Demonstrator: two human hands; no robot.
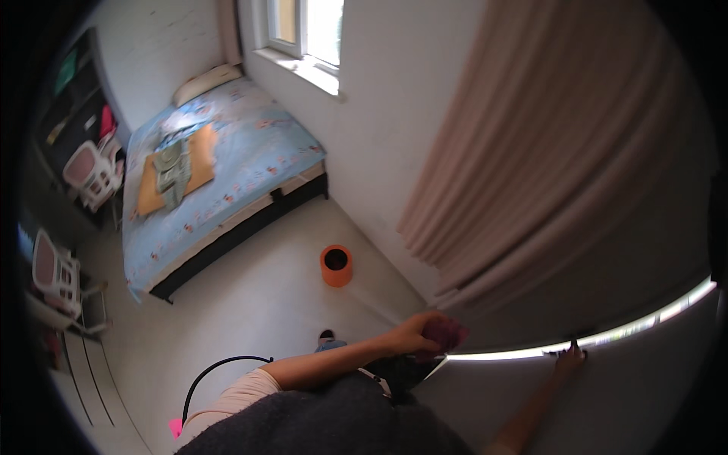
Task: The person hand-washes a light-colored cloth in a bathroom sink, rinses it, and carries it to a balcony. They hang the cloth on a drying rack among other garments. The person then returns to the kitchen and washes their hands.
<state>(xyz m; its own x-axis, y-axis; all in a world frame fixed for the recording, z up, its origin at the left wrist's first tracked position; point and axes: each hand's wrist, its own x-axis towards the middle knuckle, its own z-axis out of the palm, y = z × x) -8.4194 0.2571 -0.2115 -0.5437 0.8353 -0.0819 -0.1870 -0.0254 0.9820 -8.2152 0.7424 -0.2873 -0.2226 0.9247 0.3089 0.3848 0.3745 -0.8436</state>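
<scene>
A crumpled dark purplish-red cloth is gripped in my left hand, below the hem of a long pinkish-beige curtain. My right hand reaches up at the lower right to a small dark fitting, beside a narrow bright gap between two dark panels. The fingers of that hand are small and dim, so whether they are closed around the fitting is unclear.
An orange bin with a dark opening stands on the pale floor. Behind it is a bed with a blue floral sheet and folded clothing. White chairs stand at the left, and a window is at the top.
</scene>
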